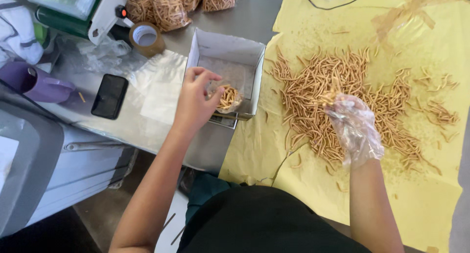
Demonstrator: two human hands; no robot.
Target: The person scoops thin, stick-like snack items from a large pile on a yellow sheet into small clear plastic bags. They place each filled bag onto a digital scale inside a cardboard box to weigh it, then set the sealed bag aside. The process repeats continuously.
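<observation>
Three filled clear bags [169, 8] lie top centre; a dark phone screen [109, 96] lies left of the open white box [228, 51].

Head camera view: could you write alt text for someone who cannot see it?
Seen from above, a person's right hand in a thin clear glove picks from a pile of snack sticks on yellow paper. The bare left hand holds a small clear bag of sticks at a white box. A black phone lies to the left.

Between my hands the yellow sheet [254, 150] lies bare; the white box [227, 50] walls off the left, the snack pile [342, 96] the right.
</observation>
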